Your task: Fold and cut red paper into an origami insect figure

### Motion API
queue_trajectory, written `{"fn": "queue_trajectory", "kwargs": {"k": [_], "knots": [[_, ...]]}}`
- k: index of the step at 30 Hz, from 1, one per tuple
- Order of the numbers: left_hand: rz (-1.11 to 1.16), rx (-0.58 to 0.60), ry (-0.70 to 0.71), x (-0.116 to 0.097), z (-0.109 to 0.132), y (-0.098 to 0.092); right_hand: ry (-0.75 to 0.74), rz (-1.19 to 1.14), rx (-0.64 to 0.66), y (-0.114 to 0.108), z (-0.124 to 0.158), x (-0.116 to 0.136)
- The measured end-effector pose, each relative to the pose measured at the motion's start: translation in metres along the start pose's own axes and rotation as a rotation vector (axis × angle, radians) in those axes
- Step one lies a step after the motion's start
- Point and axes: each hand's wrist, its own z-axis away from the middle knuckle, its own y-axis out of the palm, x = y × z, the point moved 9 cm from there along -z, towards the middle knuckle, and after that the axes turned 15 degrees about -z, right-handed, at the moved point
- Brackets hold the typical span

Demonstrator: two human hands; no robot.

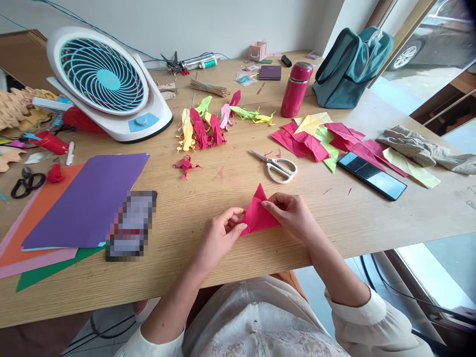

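Note:
A folded piece of bright pink-red origami paper (258, 214) is held between both hands near the table's front edge, one corner pointing up and away. My left hand (223, 232) pinches its lower left corner between thumb and fingers. On the right side, my right hand (292, 210) grips the paper with the thumb on top and the fingers curled behind. Just beyond lie white-handled scissors (280, 169), blades toward the upper left. A small red folded paper figure (187, 166) sits farther left. Behind it stands a cluster of colourful folded paper figures (203, 129).
At left are a white fan (106, 79), purple paper sheets (87, 198), a blurred phone-like object (132, 225) and black scissors (28, 182). Toward the right are a red flask (296, 90), folded paper pieces (305, 141), a phone (372, 174), a grey cloth (424, 146) and a teal bag (351, 72).

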Motion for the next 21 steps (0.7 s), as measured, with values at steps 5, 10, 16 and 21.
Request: {"fn": "queue_trajectory", "kwargs": {"k": [5, 10, 16, 21], "knots": [[-0.401, -0.169, 0.230, -0.025, 0.029, -0.002, -0.132, 0.471, -0.045, 0.009, 0.003, 0.006], [-0.584, -0.265, 0.373, -0.032, 0.055, -0.015, -0.226, 0.671, -0.101, 0.016, 0.008, 0.008], [-0.737, -0.113, 0.638, -0.027, 0.077, -0.005, -0.411, 0.772, -0.054, 0.026, 0.012, 0.022], [-0.784, -0.059, 0.620, -0.022, 0.078, 0.000, -0.577, 0.782, 0.091, 0.045, 0.035, 0.036]]}}
